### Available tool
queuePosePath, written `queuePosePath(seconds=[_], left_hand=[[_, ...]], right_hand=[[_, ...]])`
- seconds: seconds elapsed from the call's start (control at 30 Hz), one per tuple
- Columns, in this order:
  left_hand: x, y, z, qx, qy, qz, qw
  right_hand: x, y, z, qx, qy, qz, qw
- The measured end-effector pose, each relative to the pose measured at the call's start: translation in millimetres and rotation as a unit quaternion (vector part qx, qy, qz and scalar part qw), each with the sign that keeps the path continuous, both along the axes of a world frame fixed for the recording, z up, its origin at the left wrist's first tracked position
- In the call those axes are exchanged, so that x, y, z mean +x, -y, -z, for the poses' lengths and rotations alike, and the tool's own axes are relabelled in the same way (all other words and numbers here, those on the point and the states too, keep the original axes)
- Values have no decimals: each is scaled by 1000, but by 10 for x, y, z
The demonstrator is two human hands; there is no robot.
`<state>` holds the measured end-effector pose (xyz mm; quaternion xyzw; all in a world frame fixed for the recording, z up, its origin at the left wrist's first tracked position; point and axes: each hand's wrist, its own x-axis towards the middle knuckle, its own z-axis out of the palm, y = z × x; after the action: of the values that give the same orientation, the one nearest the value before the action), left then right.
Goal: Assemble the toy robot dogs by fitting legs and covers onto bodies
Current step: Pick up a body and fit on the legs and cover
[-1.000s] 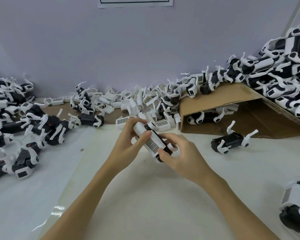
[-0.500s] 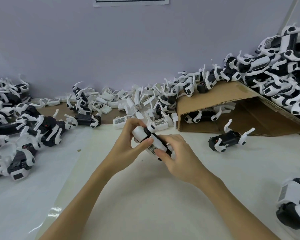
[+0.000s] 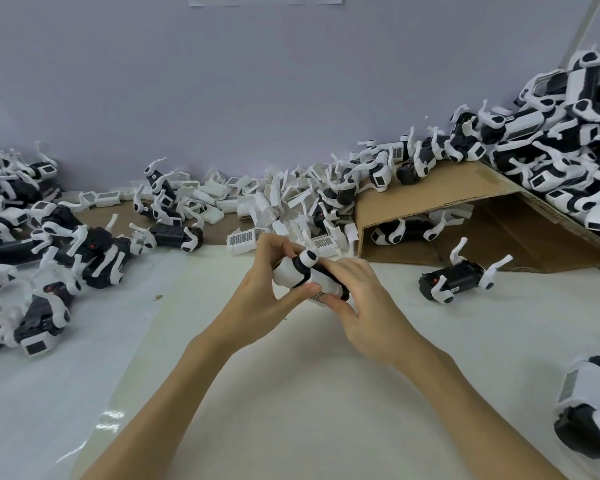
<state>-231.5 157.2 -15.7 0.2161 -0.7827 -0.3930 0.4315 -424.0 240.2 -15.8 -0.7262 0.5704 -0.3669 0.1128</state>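
Item: one toy dog body point(image 3: 309, 278), held above the table point(image 3: 291, 393) between left hand point(image 3: 260, 299) and right hand point(image 3: 357, 299), both gripping it; risk: uneven squeeze leaves white cover point(image 3: 286, 273) half-seated or askew.

- Toy robot dog body point(image 3: 307, 277), black with white cover, held above the white table point(image 3: 291, 393) in both hands.
- Left hand point(image 3: 260, 299): curled round its left end, thumb on the barcode side.
- Right hand point(image 3: 364, 306): gripping its right end.
- Loose white covers point(image 3: 257, 202): heaped just behind the grip.
- Legged dog body point(image 3: 456, 278): right of the grip, before a cardboard box point(image 3: 430, 192).
- Dog bodies point(image 3: 49, 244): piled well left.
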Motion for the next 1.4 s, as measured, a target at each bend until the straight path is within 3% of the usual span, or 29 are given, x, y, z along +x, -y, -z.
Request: queuePosePath(seconds=[0.4,0.67,0.83,1.07,1.2,1.4], left_hand=[[-8,0,-18,15,-9,-14,1000],[-10,-19,-27,-9,0,19,1000],[38,-9,-54,-16,39,28,999],[49,-13,-111,-4,10,32,999],[69,-1,-122,17,13,38,999],[110,40,-96,12,53,48,997]], right_hand=[[-13,-7,-42,-56,20,20,998],[-34,-5,-59,-15,10,7,1000],[0,-9,-44,-35,-17,13,999],[6,-27,-107,-71,-51,18,996],[-23,-43,-123,-51,-24,21,998],[-35,-18,-95,-16,-65,10,998]])
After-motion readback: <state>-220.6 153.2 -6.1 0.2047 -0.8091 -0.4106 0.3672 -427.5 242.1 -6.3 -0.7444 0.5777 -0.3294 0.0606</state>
